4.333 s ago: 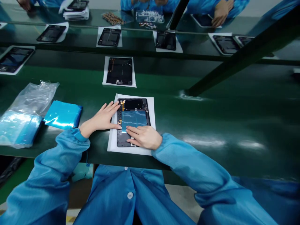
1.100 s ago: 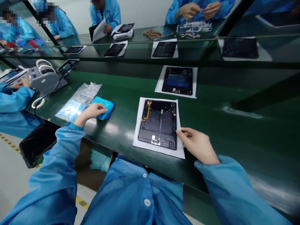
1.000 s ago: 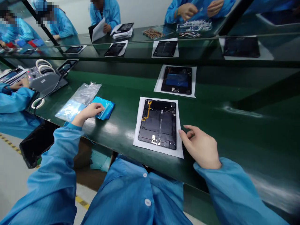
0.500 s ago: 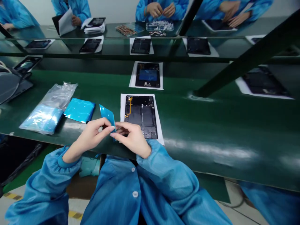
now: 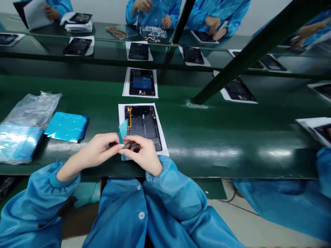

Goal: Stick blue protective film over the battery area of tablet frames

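Observation:
Between my hands a thin blue film sheet (image 5: pixel 123 128) stands on edge, its top bent over to the right. My left hand (image 5: pixel 103 147) pinches it from the left between thumb and fingers. From the right, my right hand (image 5: pixel 141 151) grips the same sheet, with fingertips close to the left ones. Just behind my hands lies an opened tablet housing (image 5: pixel 144 127) on white paper (image 5: pixel 161 143), with an orange ribbon cable (image 5: pixel 130 117) along its left side. My right hand covers its near left corner. To the left sits a stack of shiny blue film sheets (image 5: pixel 67 126).
A clear plastic bag (image 5: pixel 22 134) of blue sheets lies far left. Another tablet housing (image 5: pixel 142 82) with a blue patch lies behind. A slanted dark post (image 5: pixel 232 65) rises from the green bench. More housings line a shelf (image 5: pixel 108 63); co-workers' hands (image 5: pixel 213 26) work beyond.
My view has swung to the right, so the bench things appear further left. The blue sheet has turned nearly edge-on and its top now bends right. Both hands keep hold of it.

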{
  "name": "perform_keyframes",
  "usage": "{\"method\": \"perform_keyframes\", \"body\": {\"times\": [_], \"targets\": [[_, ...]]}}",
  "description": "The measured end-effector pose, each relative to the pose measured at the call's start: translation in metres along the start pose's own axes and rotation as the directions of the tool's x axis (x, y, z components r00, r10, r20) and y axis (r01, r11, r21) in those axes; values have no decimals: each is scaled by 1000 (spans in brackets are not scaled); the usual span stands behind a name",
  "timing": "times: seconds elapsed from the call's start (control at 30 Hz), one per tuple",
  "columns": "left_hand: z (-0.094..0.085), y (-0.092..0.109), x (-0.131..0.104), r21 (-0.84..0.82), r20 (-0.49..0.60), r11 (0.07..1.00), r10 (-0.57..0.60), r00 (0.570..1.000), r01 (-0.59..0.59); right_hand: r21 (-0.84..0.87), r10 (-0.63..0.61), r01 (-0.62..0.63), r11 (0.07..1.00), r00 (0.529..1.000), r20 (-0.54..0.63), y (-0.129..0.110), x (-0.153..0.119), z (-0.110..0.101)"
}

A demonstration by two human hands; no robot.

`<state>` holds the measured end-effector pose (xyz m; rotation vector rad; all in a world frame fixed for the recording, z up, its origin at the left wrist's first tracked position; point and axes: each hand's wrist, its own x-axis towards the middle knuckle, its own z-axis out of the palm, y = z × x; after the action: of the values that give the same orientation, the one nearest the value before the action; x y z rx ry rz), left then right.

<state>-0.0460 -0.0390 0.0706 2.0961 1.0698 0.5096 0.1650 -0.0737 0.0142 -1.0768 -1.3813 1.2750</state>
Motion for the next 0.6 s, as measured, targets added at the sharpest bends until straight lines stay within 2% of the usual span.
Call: {"method": "perform_keyframes", "body": {"times": [0.1,0.23,0.3,0.33,0.37,0.4,0.43,0.47,0.5,0.53,0.57,0.6], "targets": [[2,4,-2,3,22,1000,21,1000,-21,-42,-52,54,998,998,39,-5,1,3],[3,3,-6,17,84,998,61,995,-63,-112,-16,27,993,995,98,-1,5,-2],[-3,0,-9,37,96,998,54,994,-58,-189,-7,12,982,1000,26,-1,4,-10],[-10,-2,-11,74,55,997,33,998,-37,-238,-31,12,971,997,-77,-2,1,-15],[-19,-6,-13,128,-33,992,2,999,2,-293,-80,12,956,972,-219,-5,-5,-20],[-29,-9,-16,189,-169,980,-34,985,66,-353,-146,10,936,922,-359,-8,-15,-24],[-42,-14,-18,241,-337,958,-66,939,154,-411,-219,16,912,864,-453,-11,-27,-26],[-54,-19,-21,264,-498,934,-83,863,242,-471,-291,40,881,831,-474,-13,-43,-24],[-65,-23,-23,264,-612,914,-89,785,310,-521,-336,96,848,858,-389,-13,-59,-17],[-74,-27,-25,257,-681,902,-87,727,348,-531,-361,211,821,912,-195,-10,-76,-4],[-81,-31,-26,254,-713,897,-79,697,361,-493,-362,334,803,931,41,-3,-92,16],[-84,-33,-27,260,-716,896,-70,695,359,-441,-314,402,802,913,262,7,-104,40]]}}
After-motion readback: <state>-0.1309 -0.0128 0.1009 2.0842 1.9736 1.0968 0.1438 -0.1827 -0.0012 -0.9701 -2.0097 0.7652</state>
